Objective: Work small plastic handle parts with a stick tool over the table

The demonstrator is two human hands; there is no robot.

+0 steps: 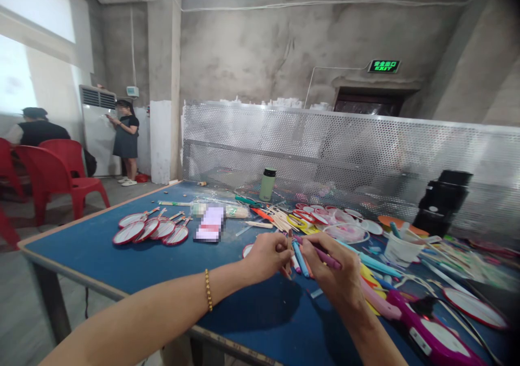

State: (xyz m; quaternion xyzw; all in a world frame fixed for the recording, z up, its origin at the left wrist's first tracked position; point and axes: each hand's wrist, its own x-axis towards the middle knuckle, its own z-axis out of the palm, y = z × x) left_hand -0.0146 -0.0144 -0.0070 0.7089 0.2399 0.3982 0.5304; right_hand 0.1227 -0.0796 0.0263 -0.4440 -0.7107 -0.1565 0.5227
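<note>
Both my hands meet over the blue table (97, 247) near its middle. My left hand (266, 255), with a gold bead bracelet on its wrist, is closed in a pinch on a small brown stick-like piece I cannot make out well. My right hand (335, 271) is closed round a pink-purple pen-like tool (325, 256) whose tip points left at the left hand's fingers. Blue and orange sticks (300, 260) lie on the table just beneath the hands.
Several red-rimmed round fans (152, 229) lie at the left. A green bottle (267, 184), a white cup (402, 248), a black machine (442, 201), a purple glue gun (426, 333) and craft clutter fill the right. A perforated metal screen stands behind. Red chairs (57, 176) and two people are far left.
</note>
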